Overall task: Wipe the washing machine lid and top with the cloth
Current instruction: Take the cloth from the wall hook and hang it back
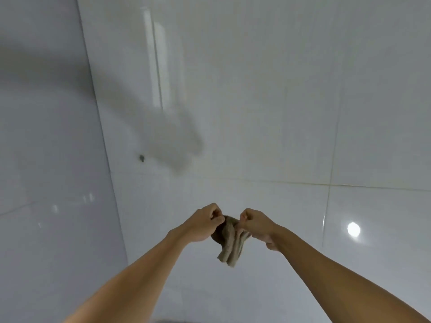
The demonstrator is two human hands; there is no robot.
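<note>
A small beige-brown cloth [229,242] hangs bunched between both hands, held up in front of a white tiled wall. My left hand [205,223] pinches its upper left edge with closed fingers. My right hand [255,224] grips its upper right edge, fingers curled. The cloth's lower end dangles free below the hands. The washing machine is not in view.
Glossy white wall tiles [279,113] fill the view, with a corner seam [102,136] running down the left side. A small dark spot [141,157] sits on the wall. A round light reflection [353,229] shines at the right.
</note>
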